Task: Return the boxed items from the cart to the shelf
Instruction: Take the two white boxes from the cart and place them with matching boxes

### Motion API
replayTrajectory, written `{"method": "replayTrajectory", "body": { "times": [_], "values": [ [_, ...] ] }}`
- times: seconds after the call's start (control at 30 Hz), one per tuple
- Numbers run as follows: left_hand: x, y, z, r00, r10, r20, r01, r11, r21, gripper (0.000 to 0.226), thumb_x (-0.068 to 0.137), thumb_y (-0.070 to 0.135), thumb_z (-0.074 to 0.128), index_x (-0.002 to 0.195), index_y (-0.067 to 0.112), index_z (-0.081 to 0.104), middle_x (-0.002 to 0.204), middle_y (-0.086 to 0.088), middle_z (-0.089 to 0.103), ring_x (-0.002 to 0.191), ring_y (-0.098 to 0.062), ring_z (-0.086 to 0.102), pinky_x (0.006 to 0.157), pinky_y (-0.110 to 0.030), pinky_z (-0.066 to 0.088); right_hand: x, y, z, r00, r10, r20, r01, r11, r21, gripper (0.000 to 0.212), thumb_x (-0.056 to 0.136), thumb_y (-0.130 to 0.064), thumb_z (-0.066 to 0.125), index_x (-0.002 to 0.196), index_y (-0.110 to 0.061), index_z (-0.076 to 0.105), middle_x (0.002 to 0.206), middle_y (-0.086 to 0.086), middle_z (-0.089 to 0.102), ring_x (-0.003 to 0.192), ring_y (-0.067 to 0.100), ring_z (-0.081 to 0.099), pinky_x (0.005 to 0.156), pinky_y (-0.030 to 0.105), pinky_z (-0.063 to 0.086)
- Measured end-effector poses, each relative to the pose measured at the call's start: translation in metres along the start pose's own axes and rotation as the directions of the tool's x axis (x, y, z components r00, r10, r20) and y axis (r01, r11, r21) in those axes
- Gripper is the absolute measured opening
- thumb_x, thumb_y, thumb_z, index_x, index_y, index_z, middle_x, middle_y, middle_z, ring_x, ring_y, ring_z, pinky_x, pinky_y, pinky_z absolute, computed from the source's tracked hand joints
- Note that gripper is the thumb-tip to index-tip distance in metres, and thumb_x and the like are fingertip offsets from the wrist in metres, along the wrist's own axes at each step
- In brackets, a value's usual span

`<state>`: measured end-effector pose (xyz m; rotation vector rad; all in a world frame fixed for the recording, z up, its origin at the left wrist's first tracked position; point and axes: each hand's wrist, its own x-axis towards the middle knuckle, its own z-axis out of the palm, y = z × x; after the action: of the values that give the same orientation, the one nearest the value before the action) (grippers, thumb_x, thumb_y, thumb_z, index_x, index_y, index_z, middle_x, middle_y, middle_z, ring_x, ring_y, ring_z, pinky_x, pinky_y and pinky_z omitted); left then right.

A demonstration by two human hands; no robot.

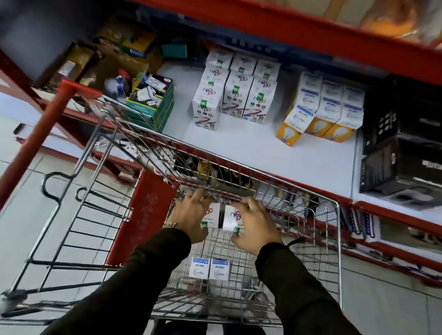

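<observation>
**Both hands on two boxes inside the cart**

The shelf [259, 150] is a white deck with red edging, directly ahead of the cart. It carries a block of white boxes [237, 89] at centre, a group of blue-and-orange bulb boxes [326, 108] to their right, black cartons [413, 156] at far right, and a green carton [155, 100] with loose clutter at left.

The cart [340, 242] is a wire basket with a red handle [22, 163] along its left side; its front edge sits against the shelf edge.

The left hand [190, 214] and right hand [254, 226] both reach into the far end of the basket. Dark sleeves cover both arms.

The left hand's fingers are curled around the left box [213, 216]. The right hand's fingers are curled over the right box [231, 217]. The two boxes are white, upright and touching side by side, near the front wire wall.

Two small boxes [209, 269] with blue tops stand side by side on the basket floor, nearer the person and apart from the hands.
</observation>
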<state>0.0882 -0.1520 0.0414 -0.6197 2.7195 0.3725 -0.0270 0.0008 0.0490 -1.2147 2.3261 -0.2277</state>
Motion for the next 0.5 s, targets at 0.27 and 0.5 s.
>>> {"method": "replayTrajectory", "body": {
  "times": [0.27,0.5],
  "values": [
    [-0.008,0.006,-0.085,0.963,0.113,-0.243,-0.091,0.991,0.098,0.084,0.06,0.062,0.065,0.134,0.026,0.05,0.131,0.0,0.049,0.117,-0.025,0.049,0.095,-0.041,0.048,-0.009,-0.007,-0.064,0.974,-0.083,-0.21,0.075,0.996,-0.049,0.077,0.066,-0.052,0.069,0.134,-0.023,0.047,0.126,0.002,0.044,0.118,0.022,0.041,0.094,0.038,0.047],
    [0.016,0.008,-0.152,0.883,0.175,-0.435,-0.129,0.983,0.132,0.073,0.06,0.045,0.071,0.129,0.025,0.054,0.125,-0.004,0.054,0.111,-0.027,0.053,0.091,-0.041,0.047,0.011,-0.005,-0.123,0.913,-0.112,-0.393,0.053,0.986,-0.156,0.077,0.063,-0.052,0.064,0.134,-0.026,0.048,0.124,-0.002,0.049,0.118,0.021,0.04,0.099,0.037,0.044]
  ]
}}
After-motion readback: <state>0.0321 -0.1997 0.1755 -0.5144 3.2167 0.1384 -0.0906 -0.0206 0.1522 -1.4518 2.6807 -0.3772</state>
